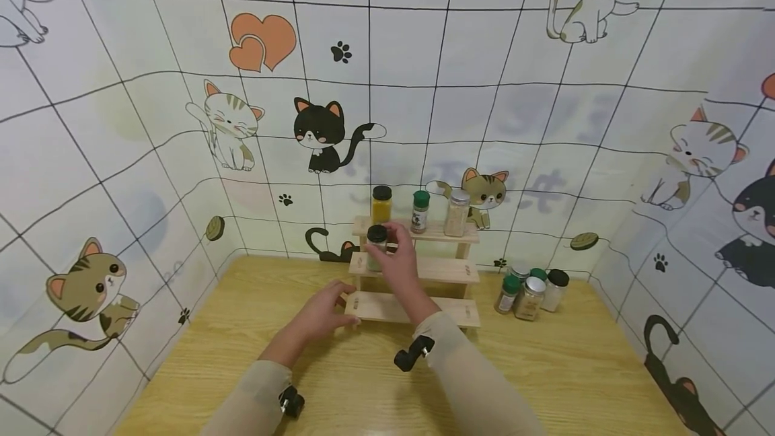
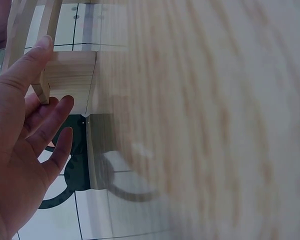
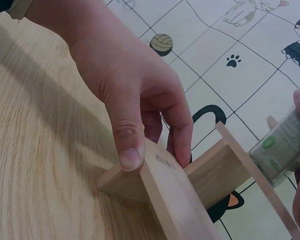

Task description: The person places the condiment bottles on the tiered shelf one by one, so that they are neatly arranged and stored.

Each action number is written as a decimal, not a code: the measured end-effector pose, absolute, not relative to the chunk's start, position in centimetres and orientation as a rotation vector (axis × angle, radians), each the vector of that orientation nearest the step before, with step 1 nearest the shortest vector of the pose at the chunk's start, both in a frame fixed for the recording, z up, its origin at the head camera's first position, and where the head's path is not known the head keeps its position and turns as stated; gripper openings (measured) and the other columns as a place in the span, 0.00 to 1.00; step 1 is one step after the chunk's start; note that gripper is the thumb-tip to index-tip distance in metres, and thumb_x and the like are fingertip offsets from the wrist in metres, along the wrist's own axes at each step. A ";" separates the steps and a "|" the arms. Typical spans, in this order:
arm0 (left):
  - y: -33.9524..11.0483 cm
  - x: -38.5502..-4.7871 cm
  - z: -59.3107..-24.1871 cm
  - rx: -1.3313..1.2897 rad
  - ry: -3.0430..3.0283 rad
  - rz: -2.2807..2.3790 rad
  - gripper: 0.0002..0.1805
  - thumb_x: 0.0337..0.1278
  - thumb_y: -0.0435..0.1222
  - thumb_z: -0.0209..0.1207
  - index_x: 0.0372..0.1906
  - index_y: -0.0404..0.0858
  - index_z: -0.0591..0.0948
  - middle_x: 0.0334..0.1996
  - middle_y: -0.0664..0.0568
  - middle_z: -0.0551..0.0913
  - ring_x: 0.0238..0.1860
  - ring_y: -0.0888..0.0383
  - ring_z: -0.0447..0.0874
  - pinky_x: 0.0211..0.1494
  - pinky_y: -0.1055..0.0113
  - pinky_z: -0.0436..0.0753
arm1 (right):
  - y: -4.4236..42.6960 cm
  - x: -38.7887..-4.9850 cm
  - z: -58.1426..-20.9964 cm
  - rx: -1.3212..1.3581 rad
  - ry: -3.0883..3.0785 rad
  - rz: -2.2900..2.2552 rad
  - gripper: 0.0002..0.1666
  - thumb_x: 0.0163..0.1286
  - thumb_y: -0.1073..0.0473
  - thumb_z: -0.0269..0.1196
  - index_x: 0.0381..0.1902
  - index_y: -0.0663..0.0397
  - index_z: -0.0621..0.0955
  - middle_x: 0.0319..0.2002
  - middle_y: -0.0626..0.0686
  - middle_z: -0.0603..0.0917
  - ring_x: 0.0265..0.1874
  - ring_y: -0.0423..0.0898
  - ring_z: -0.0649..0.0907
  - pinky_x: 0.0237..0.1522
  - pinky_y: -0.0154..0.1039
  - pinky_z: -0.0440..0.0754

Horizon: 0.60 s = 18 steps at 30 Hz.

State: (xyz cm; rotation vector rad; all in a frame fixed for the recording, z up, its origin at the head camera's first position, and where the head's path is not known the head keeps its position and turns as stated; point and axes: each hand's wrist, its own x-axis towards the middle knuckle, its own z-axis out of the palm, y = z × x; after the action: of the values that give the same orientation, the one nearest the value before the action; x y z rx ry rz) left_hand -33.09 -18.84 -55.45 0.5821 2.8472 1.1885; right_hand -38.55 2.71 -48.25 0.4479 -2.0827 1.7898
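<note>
In the head view my right hand (image 1: pixel 401 264) holds a spice jar (image 1: pixel 377 234) with a black lid at the left end of the middle step of a wooden tiered rack (image 1: pixel 432 269). The right wrist view shows this clear jar (image 3: pixel 279 150) with pale green contents and a green mark, its base at the step; whether it bears weight there I cannot tell. My left hand (image 1: pixel 321 311) grips the left end of the bottom step, thumb (image 3: pixel 130 157) on the front edge and fingers behind. On the top step stand a yellow spice jar (image 1: pixel 381 206), a green-lidded jar (image 1: pixel 420 212) and a pale jar (image 1: pixel 457 214).
Several more spice jars (image 1: pixel 529 298) with green, black and pale lids stand grouped on the wooden table (image 1: pixel 563 369), right of the rack. Behind and beside the table hangs a white gridded covering (image 1: pixel 399 46) printed with cartoon cats.
</note>
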 end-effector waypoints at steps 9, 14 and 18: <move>-18.7 -33.2 -55.4 0.567 2.854 1.186 0.35 0.62 0.43 0.81 0.72 0.41 0.81 0.61 0.52 0.81 0.55 0.52 0.87 0.58 0.50 0.87 | 2.7 -38.5 -48.7 0.472 -2.043 1.784 0.31 0.73 0.55 0.79 0.69 0.44 0.79 0.60 0.50 0.81 0.59 0.51 0.81 0.60 0.54 0.80; -18.7 -33.1 -55.3 0.575 2.852 1.180 0.36 0.62 0.42 0.81 0.72 0.39 0.81 0.61 0.52 0.81 0.55 0.51 0.87 0.57 0.49 0.87 | 2.7 -38.4 -48.6 0.461 -2.072 1.768 0.33 0.72 0.57 0.79 0.70 0.45 0.78 0.59 0.50 0.81 0.58 0.50 0.80 0.60 0.52 0.80; -18.7 -33.0 -55.3 0.561 2.850 1.186 0.36 0.62 0.42 0.82 0.72 0.39 0.81 0.60 0.53 0.81 0.55 0.52 0.87 0.57 0.49 0.87 | 2.9 -38.2 -48.5 0.446 -2.109 1.747 0.35 0.71 0.57 0.80 0.71 0.46 0.77 0.61 0.51 0.80 0.60 0.50 0.79 0.63 0.53 0.78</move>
State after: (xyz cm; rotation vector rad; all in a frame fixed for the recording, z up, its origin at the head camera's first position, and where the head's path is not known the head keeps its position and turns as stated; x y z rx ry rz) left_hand -32.99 -18.73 -55.33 0.5609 2.8504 1.1856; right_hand -38.25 2.88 -48.48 0.4465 -2.1095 1.7467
